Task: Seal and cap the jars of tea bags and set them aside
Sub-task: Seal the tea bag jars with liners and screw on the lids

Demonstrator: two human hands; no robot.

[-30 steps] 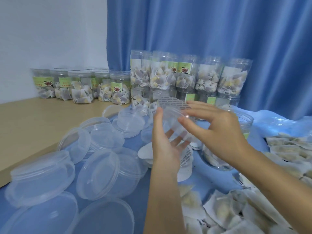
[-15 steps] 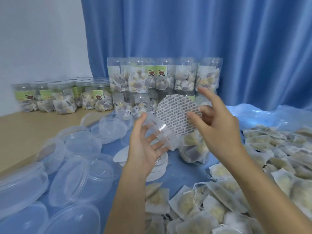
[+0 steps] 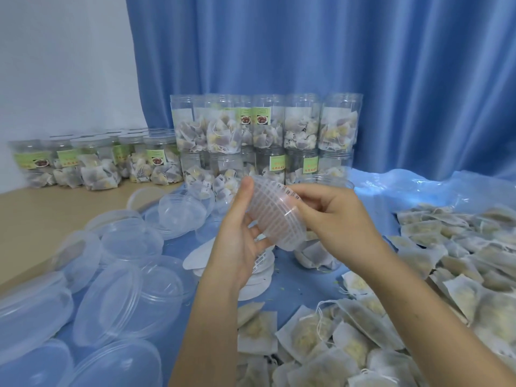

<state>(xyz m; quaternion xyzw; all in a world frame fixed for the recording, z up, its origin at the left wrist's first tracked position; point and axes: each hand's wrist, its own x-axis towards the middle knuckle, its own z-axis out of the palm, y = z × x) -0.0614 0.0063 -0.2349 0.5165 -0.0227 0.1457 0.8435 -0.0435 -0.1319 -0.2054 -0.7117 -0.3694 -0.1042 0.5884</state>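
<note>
Above a blue-covered table, a person is fitting a printed seal disc [image 3: 290, 194] into a clear plastic cap [image 3: 275, 216] held in mid-air. The left hand [image 3: 240, 241] is cradling the cap, thumb and fingers clamped around its ribbed wall; the right hand [image 3: 332, 219] is closing on the cap's open side, fingertips pressing at the disc. Just beyond and below the hands, an uncapped jar of tea bags [image 3: 318, 256] is standing on the table, largely hidden by them.

The disc is likely to seat crooked or buckle if pushed in at one edge only, and the thin cap could squirt out of the grip under too much squeeze. A slip would probably drop it among the loose tea bags [image 3: 363, 336].

One cap and one disc are in hand. More than ten spare caps [image 3: 122, 297] are lying at left, several blurred and overlapping. A small stack of spare discs [image 3: 259, 270] is lying beneath the left wrist; their number cannot be told. Finished jars [image 3: 268, 129] are standing against the curtain [image 3: 307, 51] in two tiers, with more on the bare wood [image 3: 92, 163]; the total cannot be counted.
</note>
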